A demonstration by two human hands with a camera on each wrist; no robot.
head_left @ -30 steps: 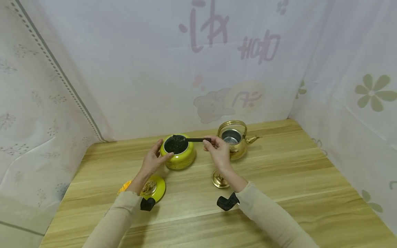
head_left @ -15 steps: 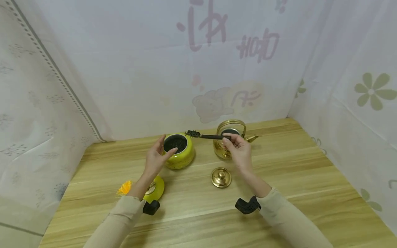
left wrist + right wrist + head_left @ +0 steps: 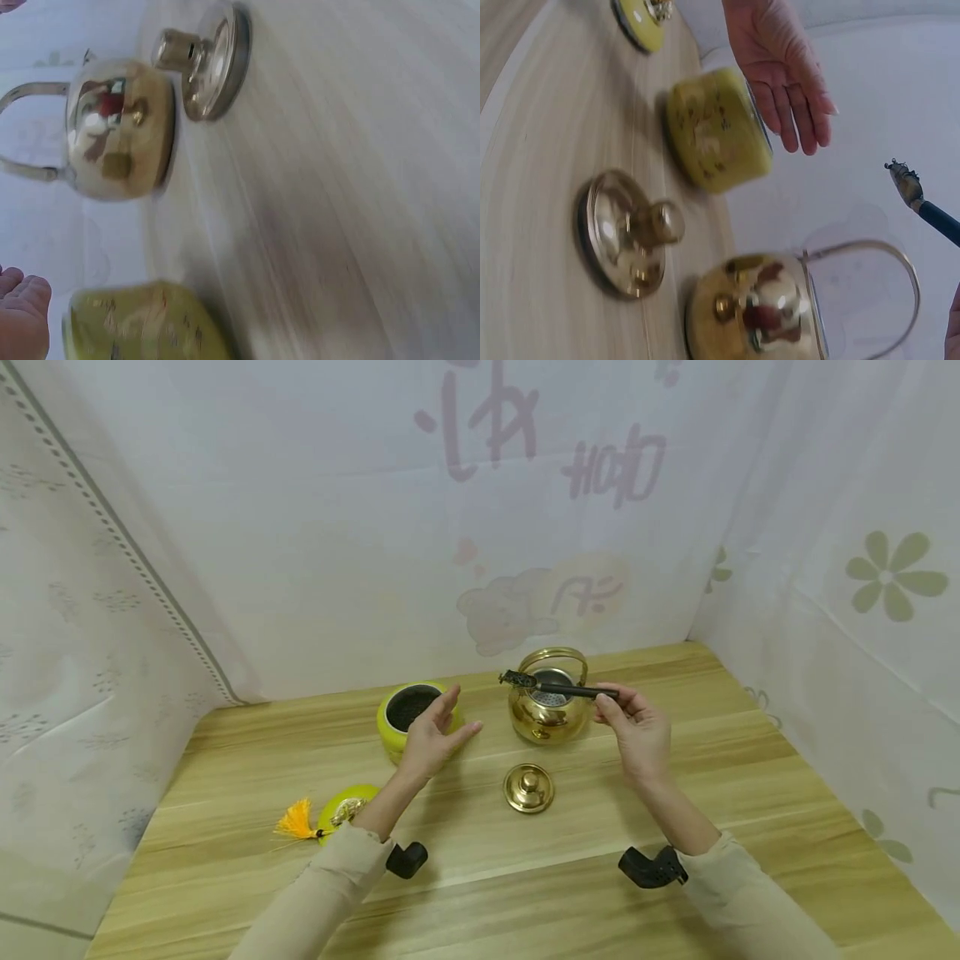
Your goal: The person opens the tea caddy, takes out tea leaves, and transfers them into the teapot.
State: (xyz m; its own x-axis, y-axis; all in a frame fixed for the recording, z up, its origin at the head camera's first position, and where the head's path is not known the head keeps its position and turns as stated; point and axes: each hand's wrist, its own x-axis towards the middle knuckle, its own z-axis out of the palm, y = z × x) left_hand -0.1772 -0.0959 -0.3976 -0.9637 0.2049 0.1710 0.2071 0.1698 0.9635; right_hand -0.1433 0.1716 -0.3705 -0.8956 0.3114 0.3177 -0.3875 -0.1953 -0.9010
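Between thumb and fingers, my right hand (image 3: 637, 735) pinches the dark handle of a tea scoop (image 3: 570, 690). Its bowl carries a heap of dark tea leaves (image 3: 519, 678) above the near-left rim of a gold teapot (image 3: 550, 723), whose mouth is uncovered and shows a perforated metal strainer (image 3: 551, 698). My left hand (image 3: 435, 735), fingers straight, hovers by the right side of a yellow tea jar (image 3: 392, 737) and hides part of it. Dark leaves lie inside the jar. In the right wrist view the left hand (image 3: 784, 82) holds nothing.
The gold teapot lid (image 3: 528, 788) lies knob up in front of the teapot. A yellow jar lid (image 3: 345, 806) with an orange tassel (image 3: 296, 821) sits at the left, partly behind the left forearm. A printed cloth (image 3: 337, 527) hangs behind the wooden table (image 3: 525, 893).
The right hand has lifted the loaded tea scoop out of the jar and carried it right to the teapot. The left hand has come away from the jar's left rim toward the right.
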